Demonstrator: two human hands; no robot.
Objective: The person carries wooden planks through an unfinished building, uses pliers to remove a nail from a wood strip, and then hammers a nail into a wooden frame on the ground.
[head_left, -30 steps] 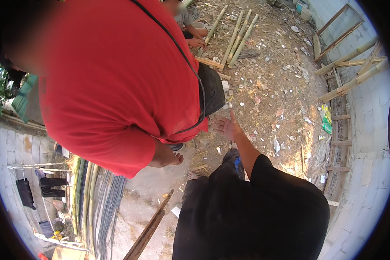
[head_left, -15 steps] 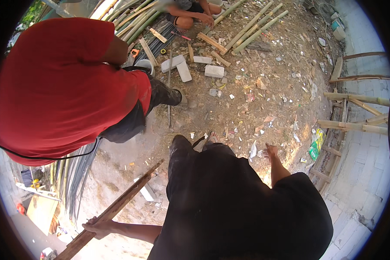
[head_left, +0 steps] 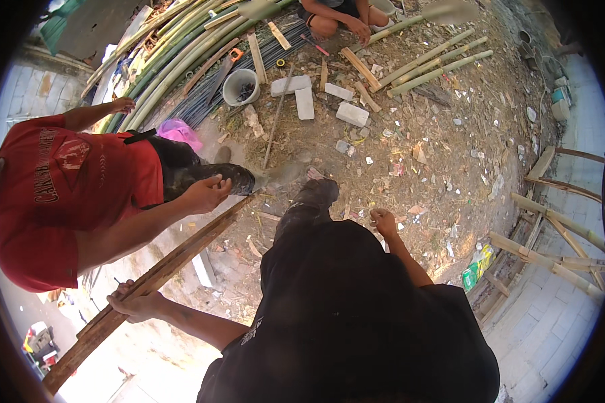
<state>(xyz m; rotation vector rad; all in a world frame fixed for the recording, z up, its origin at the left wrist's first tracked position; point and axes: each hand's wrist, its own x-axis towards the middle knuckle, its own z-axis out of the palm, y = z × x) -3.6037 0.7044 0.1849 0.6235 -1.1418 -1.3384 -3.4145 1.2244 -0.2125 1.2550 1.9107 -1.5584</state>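
My left hand [head_left: 136,303] is closed around a long, rough wooden plank [head_left: 175,258], holding it at my left side. The plank slants from the lower left up to its far end beside the knee of a person in a red shirt [head_left: 81,174]. That person's near hand [head_left: 208,194] is just above the plank's far end, apart from it as far as I can tell. My right hand [head_left: 384,222] hangs over the littered ground with its fingers curled in, and nothing shows in it.
Bamboo poles [head_left: 195,50] and dark rods lie at the far left, near a handsaw [head_left: 225,70] and a white bucket [head_left: 240,87]. Pale blocks [head_left: 304,103] rest on the ground. Another person [head_left: 336,17] crouches beyond. Wood and bamboo bracing [head_left: 551,262] leans against the right wall [head_left: 551,322].
The person in red has turned and straightened, bringing a hand near the plank's far end. My view has swung left. My right hand's fingers have curled in; my left still grips the plank.
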